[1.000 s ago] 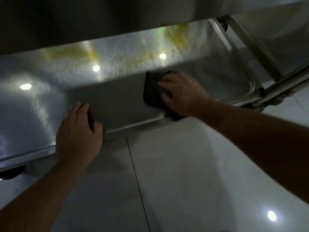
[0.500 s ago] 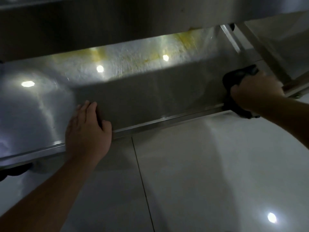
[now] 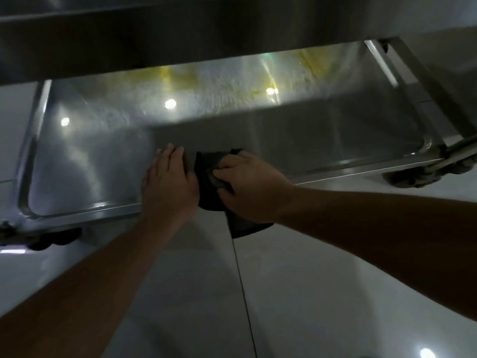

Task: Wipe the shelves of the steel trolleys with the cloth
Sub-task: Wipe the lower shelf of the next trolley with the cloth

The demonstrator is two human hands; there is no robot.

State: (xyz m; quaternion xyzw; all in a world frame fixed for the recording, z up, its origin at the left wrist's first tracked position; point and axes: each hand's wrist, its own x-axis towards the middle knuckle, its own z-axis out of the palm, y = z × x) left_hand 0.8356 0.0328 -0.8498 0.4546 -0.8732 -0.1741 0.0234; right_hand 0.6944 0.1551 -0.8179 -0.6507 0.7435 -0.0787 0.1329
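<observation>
A: State the position of the cloth (image 3: 209,182).

B: The dark cloth lies on the bottom shelf (image 3: 85,161) of the steel trolley, at the near rim. One corner hangs over that rim above the floor (image 3: 322,293).

A: State the grip of the right hand (image 3: 254,188).

B: The fingers curl over the cloth and bunch it against the shelf. The grip is closed on the cloth.

A: And the left hand (image 3: 169,183)?

B: It rests flat on the shelf just beside the cloth, fingers straight and together. It holds nothing.

A: Surface condition?

B: Yellowish streaks (image 3: 180,77) show at the far edge, under the upper shelf (image 3: 180,29). Light spots reflect off the steel. A caster (image 3: 423,174) sits below the right corner.
</observation>
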